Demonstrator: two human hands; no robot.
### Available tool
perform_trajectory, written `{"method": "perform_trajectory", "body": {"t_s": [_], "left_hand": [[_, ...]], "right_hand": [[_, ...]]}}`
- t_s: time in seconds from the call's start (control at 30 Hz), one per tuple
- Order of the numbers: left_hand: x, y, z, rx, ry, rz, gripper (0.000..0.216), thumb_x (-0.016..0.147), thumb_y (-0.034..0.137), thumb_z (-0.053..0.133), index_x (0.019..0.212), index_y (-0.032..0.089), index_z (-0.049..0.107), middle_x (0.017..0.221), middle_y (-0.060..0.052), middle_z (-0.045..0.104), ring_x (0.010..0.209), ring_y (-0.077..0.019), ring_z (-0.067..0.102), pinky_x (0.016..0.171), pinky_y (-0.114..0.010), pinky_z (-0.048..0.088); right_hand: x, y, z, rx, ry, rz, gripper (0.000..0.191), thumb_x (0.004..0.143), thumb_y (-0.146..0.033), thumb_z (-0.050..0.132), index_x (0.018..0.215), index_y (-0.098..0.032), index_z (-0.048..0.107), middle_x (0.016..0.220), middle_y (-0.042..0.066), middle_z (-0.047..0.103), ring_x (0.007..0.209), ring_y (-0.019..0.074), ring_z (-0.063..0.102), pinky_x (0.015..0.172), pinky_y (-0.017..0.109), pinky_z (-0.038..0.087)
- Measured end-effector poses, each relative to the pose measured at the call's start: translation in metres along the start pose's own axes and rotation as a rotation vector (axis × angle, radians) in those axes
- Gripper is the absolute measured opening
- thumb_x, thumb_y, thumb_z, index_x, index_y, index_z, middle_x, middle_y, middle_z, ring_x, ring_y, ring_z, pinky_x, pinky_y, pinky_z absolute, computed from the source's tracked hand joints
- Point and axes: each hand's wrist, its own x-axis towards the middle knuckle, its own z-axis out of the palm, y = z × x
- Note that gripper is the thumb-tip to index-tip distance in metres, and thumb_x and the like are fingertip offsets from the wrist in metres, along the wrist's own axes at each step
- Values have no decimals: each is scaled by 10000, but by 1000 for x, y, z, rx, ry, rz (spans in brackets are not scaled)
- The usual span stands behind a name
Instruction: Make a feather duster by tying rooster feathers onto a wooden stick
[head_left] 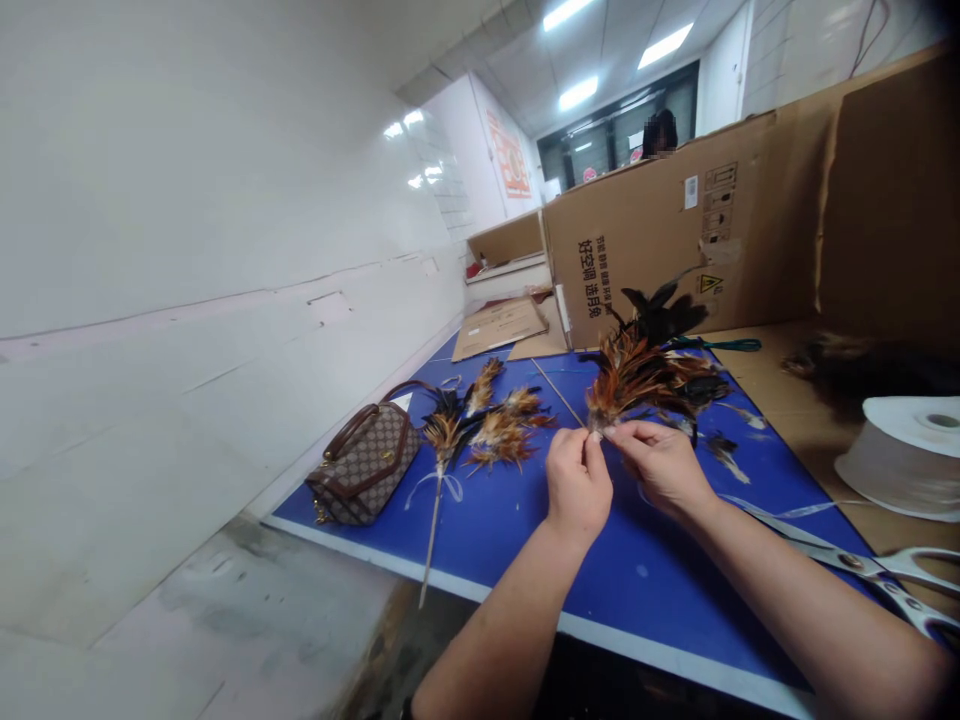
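Brown and black feathers (634,372) fan out in a bunch above the table, their bases gathered at my fingertips. My left hand (579,487) is closed, thumb and fingers pinching the base of the bunch. From its fingertips a thin stick (556,390) slants away to the upper left. My right hand (664,470) meets it from the right, fingertips pinched on the same base. Left of my hands lies a feather duster (442,437) on a stick with a clear ribbon (452,487) tied round it. Loose feather bunches (502,435) are beside it.
A patterned handbag (371,465) stands at the left edge of the blue tabletop (480,540). Large scissors (855,560) and a spool of clear ribbon (900,465) are at right. A tall cardboard box (645,225) blocks the back; a white wall (187,300) runs along the left.
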Motion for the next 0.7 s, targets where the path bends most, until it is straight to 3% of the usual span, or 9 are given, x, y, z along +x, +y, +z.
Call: {"method": "perform_trajectory", "body": {"t_s": [0.33,0.7], "left_hand": [[-3,0,4,-110,19,-56,271,1012,274,499,1050,178,750,886,-89,654,837,-190,605,791,-299,486],[-3,-1,2,-88,43,-52,268,1007,253,512,1051,192,769,886,-87,668,850,-191,622,827,-309,500]], "right_hand": [[-1,3,0,-53,3,-20,399,691,-526,867,716,-168,692,516,-45,475,443,77,308,423,250,211],[-4,-2,4,-144,26,6,412,675,-530,866,790,-148,764,489,-34,501,425,75,304,404,248,188]]}}
